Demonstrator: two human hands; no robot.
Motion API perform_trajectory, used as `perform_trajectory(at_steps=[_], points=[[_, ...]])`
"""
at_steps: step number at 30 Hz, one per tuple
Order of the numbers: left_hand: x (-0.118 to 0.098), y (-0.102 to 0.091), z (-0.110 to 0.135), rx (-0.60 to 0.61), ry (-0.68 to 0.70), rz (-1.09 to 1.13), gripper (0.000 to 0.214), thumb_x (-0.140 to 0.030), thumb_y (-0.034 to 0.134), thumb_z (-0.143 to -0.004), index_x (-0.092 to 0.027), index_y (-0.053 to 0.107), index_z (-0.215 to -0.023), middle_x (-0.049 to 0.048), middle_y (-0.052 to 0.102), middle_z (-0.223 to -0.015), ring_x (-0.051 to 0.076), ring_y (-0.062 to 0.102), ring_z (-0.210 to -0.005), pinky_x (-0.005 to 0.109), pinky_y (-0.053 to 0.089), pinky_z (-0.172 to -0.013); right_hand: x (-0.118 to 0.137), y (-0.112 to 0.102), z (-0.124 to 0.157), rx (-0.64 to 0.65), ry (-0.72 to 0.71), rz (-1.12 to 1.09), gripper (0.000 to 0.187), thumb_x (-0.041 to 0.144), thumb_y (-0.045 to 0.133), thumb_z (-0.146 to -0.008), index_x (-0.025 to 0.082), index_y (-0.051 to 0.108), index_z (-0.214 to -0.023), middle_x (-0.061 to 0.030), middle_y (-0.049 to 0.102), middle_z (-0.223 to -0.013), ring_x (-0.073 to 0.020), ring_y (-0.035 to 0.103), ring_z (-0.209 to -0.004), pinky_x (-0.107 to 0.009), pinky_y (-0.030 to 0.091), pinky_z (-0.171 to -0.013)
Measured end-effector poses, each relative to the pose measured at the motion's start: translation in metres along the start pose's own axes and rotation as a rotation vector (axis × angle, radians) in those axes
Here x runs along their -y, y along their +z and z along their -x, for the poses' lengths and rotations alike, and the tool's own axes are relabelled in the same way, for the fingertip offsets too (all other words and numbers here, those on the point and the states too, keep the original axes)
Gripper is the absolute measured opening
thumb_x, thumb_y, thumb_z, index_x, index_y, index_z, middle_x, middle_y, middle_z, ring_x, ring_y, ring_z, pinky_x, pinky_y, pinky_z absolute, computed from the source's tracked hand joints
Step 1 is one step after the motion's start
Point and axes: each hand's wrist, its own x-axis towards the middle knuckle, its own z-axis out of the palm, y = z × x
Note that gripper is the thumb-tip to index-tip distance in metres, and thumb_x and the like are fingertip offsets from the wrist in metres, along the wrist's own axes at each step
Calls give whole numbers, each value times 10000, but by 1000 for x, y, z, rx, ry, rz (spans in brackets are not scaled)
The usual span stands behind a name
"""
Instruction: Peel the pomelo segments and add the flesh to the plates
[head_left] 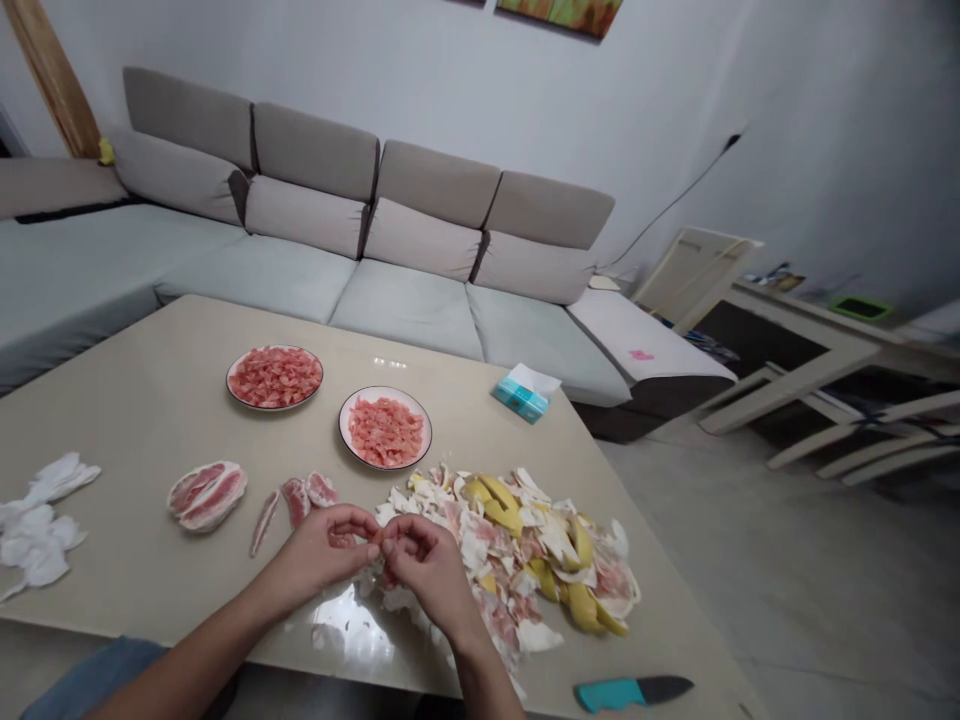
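My left hand [328,545] and my right hand [424,562] meet fingertip to fingertip above the near edge of the table [135,400]. Both are closed in a pinch on a small pink pomelo piece [346,538], mostly hidden by the fingers. Just left of my hands lie loose pink pomelo segments [304,497] and a larger unpeeled wedge [207,493]. To the right spreads a pile of yellow and white peel [525,550]. Beyond my hands stand two plates of peeled pink flesh, the nearer plate [385,429] and the farther plate [274,377].
A teal-handled knife [634,690] lies at the table's near right corner. White crumpled tissues [37,520] sit at the left edge, a teal tissue pack [523,393] at the far side. A grey sofa [337,240] runs behind the table; wooden furniture [810,370] stands right.
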Motion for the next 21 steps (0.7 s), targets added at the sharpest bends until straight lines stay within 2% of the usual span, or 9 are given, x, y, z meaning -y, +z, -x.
perform_trajectory(at_steps=[5, 10, 13, 17, 21], points=[[-2, 0, -1, 24, -46, 27, 260, -287, 750, -655, -141, 696, -863, 91, 725, -883, 216, 646, -838, 293, 470, -740, -1, 1, 0, -6, -2, -49, 335, 463, 744, -708, 169, 588, -746, 33, 584, -528, -100, 537, -432, -212, 436, -457], [-6, -1, 1, -39, 51, -93, 219, -283, 738, -669, -162, 703, -848, 68, 716, -886, 210, 627, -833, 276, 453, -742, -2, 1, 0, 8, 0, -55, 300, 428, 752, -721, 174, 618, -807, 23, 613, -568, -117, 581, -498, -222, 465, -506], [-6, -1, 1, -53, 51, -81, 218, -285, 741, -663, -166, 700, -841, 61, 710, -871, 201, 617, -808, 275, 451, -739, -2, 2, 0, 2, -1, -61, 306, 438, 745, -728, 166, 624, -797, 17, 621, -573, -119, 582, -496, -230, 474, -513], [-4, 3, 0, -30, -30, 36, 250, -316, 764, -642, -158, 684, -819, 53, 695, -825, 163, 595, -695, 240, 429, -612, -4, 2, -1, -19, -7, -50, 327, 463, 737, -730, 162, 614, -773, 16, 615, -531, -117, 566, -459, -228, 455, -489], [-5, 5, 0, -20, -155, 138, 312, -381, 779, -633, -158, 657, -813, 20, 652, -768, 82, 478, -505, 197, 315, -450, -7, 3, -2, -57, 14, -65, 361, 484, 749, -706, 166, 579, -730, 22, 602, -493, -106, 540, -422, -214, 429, -459]])
